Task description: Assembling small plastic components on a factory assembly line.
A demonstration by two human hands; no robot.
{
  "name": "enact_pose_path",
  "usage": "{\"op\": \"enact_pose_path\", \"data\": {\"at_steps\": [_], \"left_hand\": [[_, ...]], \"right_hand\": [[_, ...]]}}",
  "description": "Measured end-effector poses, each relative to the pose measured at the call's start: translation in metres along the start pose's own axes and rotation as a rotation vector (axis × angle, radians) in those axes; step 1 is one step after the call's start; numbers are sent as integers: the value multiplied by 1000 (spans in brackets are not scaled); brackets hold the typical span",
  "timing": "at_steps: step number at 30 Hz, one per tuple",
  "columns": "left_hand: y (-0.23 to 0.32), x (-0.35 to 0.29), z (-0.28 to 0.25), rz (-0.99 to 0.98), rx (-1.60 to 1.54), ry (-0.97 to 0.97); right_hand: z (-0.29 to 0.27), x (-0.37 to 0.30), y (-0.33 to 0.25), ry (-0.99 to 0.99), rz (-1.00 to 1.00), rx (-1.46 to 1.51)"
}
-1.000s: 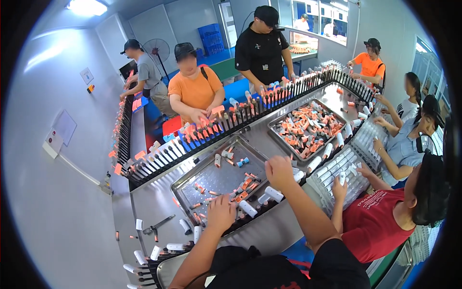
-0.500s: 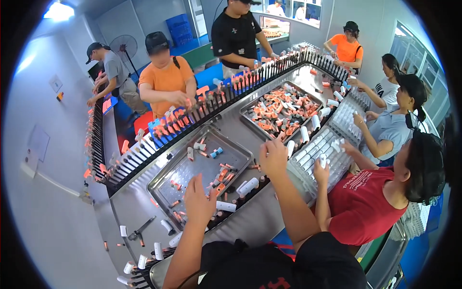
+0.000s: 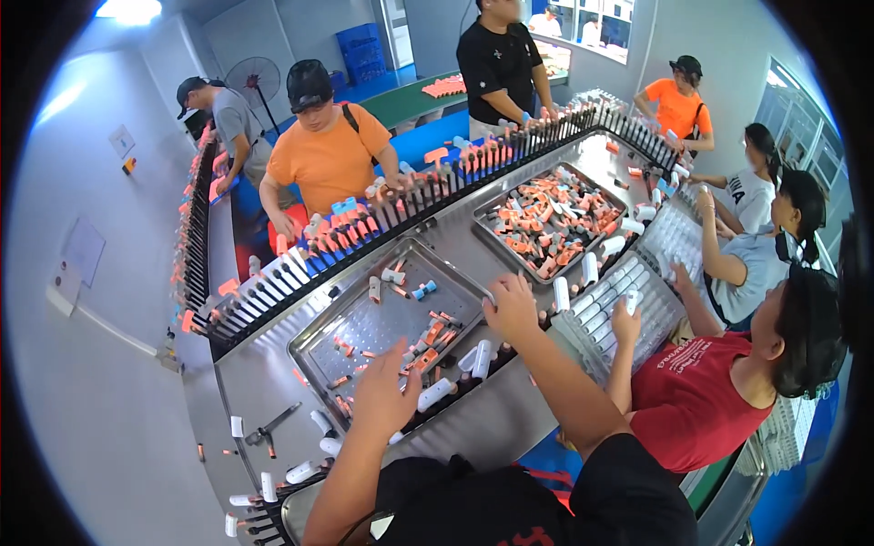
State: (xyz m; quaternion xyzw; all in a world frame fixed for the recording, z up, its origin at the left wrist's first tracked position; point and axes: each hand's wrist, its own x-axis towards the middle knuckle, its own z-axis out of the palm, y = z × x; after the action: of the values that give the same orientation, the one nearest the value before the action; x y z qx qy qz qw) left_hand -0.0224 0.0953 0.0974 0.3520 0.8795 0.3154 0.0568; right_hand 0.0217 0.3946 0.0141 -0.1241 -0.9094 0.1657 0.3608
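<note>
both the left hand (image 3: 386, 393) and the right hand (image 3: 513, 308) looked bunched a second ago; now the left is spread, thumb and finger wide apart with nothing seen between them, just beside a white tube (image 3: 436, 395) at the near side of the left metal tray (image 3: 350, 314); the right is loosely bent near that tray's right end, its grip unclear (a small pale bit shows at the fingertips, but whether it is held i can't say); another white tube (image 3: 482, 358) leans between the two hands, and the orange and grey parts (image 3: 432, 338) lie loose in the tray; across the far rack (image 3: 264, 311), the co-worker in orange (image 3: 332, 159) has parted hands that were together; my judgement is that the left hand is between grips, its nearest tube free to take.
</note>
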Motion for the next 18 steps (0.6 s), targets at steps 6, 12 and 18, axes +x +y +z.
{"op": "enact_pose_path", "data": {"at_steps": [6,12,18], "left_hand": [[-57,-23,62,-241,238,-78],[9,-1,-48,-115,-194,203],[-26,-39,-52,-479,-334,103]], "right_hand": [[-35,51,-52,170,-76,187],[-2,-1,-14,-55,-246,133],[-22,9,-66,-26,-295,254]]}}
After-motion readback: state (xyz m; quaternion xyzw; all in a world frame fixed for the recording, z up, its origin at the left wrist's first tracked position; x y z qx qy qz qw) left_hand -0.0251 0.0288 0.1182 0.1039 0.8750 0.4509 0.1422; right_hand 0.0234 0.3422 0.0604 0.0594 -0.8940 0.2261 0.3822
